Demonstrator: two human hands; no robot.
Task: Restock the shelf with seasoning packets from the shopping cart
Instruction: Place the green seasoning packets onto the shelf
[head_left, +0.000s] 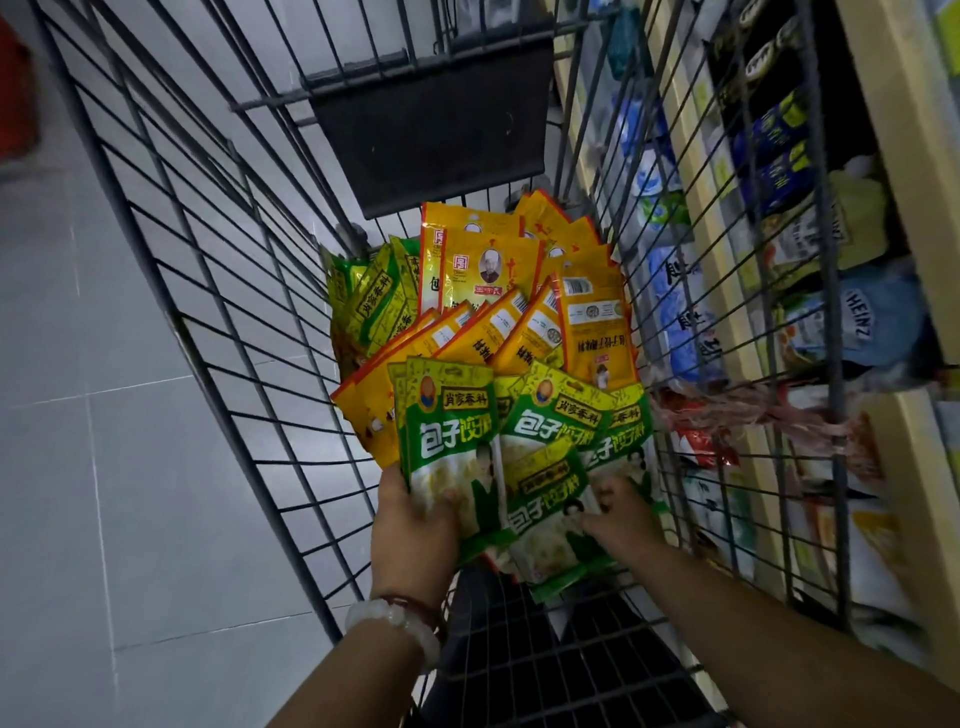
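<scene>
Green seasoning packets (524, 457): fanned bunch, long axes running away from the person, lower ends in both hands, held over the near end of the shopping cart (218, 291). Left hand (415, 525): fingers curled under the bunch, thumb clamped on the leftmost packet's face. Right hand (618, 514): fingers pinching the lower edges of the right-hand packets. Yellow packets (498, 291): heaped behind, further into the cart. Shelf (893, 156): to the right beyond the wire wall; right hand nearer.
</scene>
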